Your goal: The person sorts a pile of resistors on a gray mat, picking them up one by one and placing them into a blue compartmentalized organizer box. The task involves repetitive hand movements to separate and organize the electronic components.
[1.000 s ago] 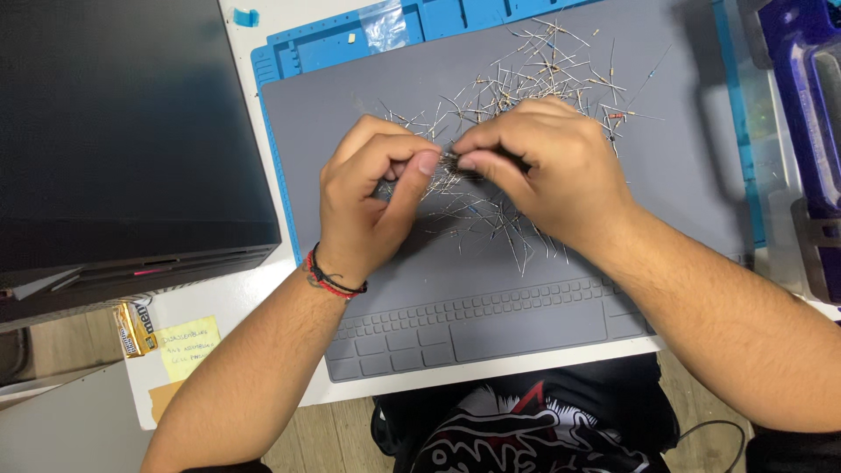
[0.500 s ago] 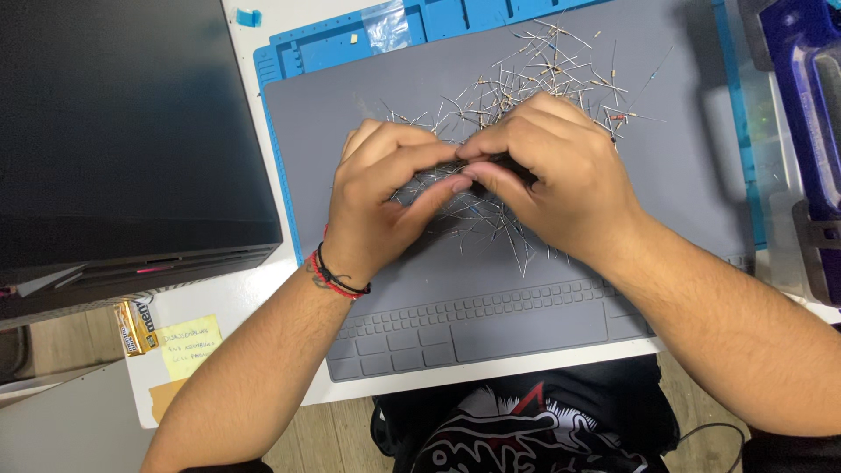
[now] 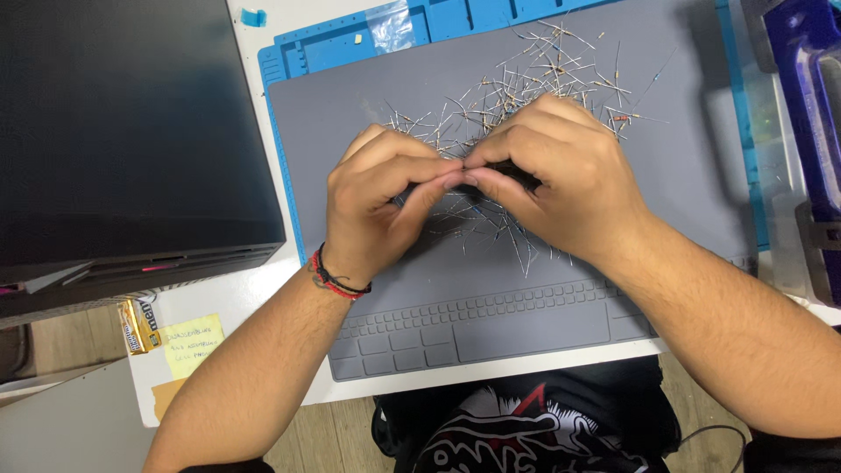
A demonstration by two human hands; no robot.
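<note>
My left hand (image 3: 381, 206) and my right hand (image 3: 556, 180) meet fingertip to fingertip over the middle of a grey work mat (image 3: 350, 123). Together they pinch a thin wire-legged resistor between thumbs and forefingers; the part itself is nearly hidden by the fingers. Under and behind the hands lies a loose heap of several resistors (image 3: 534, 83) with thin metal legs. My left wrist wears a red and black cord bracelet (image 3: 337, 278).
A blue tray edge (image 3: 350, 39) borders the mat at the top and left. A large black box (image 3: 123, 131) fills the left side. A purple tool (image 3: 810, 105) lies at the right edge. A yellow note (image 3: 188, 343) sits at the table's front left.
Both hands have closed in on each other a little; the fingertips now touch at the centre of the mat. The heap has not shifted.
</note>
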